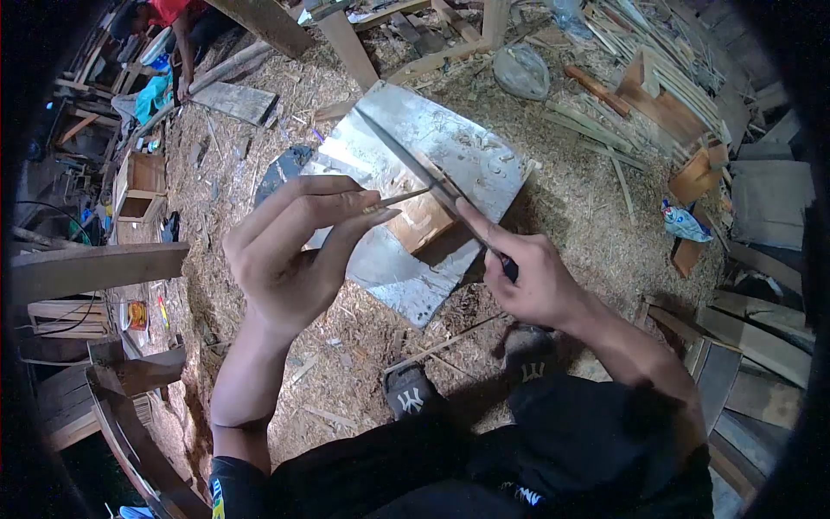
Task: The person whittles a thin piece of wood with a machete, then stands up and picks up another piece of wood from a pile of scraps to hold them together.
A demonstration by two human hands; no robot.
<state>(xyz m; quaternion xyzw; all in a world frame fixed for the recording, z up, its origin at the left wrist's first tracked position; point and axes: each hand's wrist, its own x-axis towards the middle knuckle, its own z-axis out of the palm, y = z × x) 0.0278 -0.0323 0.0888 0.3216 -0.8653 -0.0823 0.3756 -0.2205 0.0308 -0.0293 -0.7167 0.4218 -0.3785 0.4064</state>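
Observation:
My left hand [290, 246] is closed in a pinch on a thin wooden stick [405, 200], which points to the right. The stick's tip meets a long, dark, straight knife [391, 145]. My right hand [538, 275] is wrapped around the knife's near end, its index finger stretched along the blade. The blade slants up and left, away from me. Below both hands a wooden block [419, 227] lies on a pale, worn board [467, 138]. The handle is mostly hidden inside my right fist.
Wood shavings [596, 225] cover the ground. Another person's arm [184, 52] reaches down at the upper left. A clear plastic bag [521, 71] and piled wood strips [657, 60] lie beyond the board. A beam [99, 270] juts in from the left. My shoes [411, 394] are close to the board.

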